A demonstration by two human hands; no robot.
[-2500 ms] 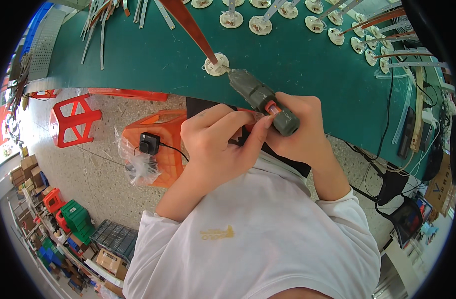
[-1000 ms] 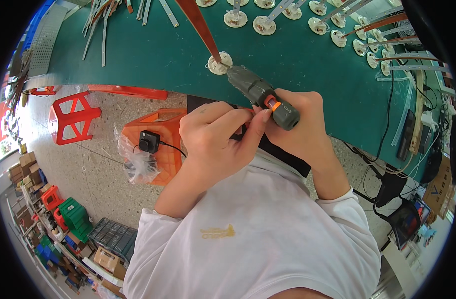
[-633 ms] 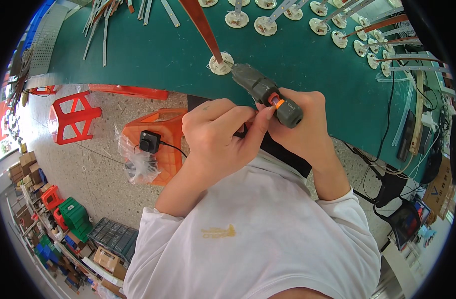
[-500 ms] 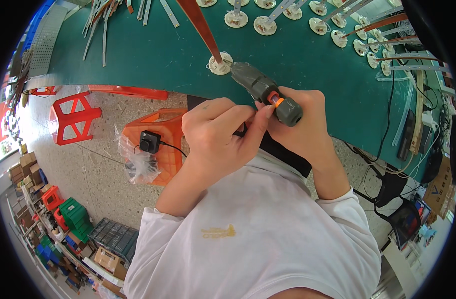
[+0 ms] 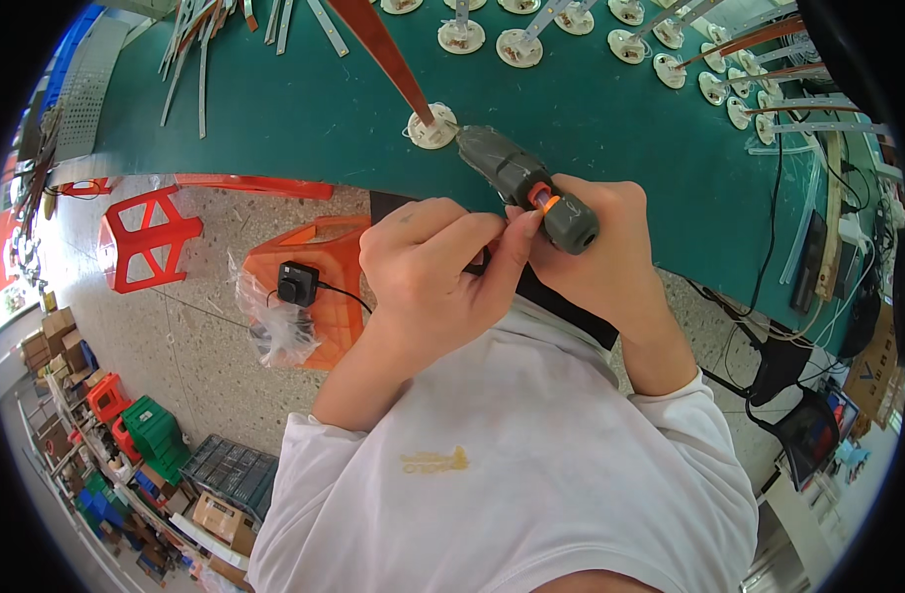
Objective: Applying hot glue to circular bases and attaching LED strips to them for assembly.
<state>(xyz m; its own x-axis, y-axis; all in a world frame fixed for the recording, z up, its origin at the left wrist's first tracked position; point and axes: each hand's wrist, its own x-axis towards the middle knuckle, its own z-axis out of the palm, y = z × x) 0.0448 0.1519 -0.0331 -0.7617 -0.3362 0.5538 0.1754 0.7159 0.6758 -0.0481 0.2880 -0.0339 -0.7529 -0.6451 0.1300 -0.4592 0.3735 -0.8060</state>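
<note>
One grey-green gun-shaped tool (image 5: 504, 163) — my right hand (image 5: 605, 237) gripped it, tip at a round white base (image 5: 433, 138) on the green tabletop (image 5: 274, 114). One brown strip (image 5: 381, 57) rose from the base. My left hand (image 5: 430, 262) curled beside the tool — gripping or not, I couldn't tell.

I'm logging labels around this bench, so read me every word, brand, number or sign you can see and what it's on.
Yellow print on the white shirt: too blurred to read.
Dark print on the cardboard box at far right: too small and skewed to read reliably.
Dark grey tool: nothing legible.
</note>
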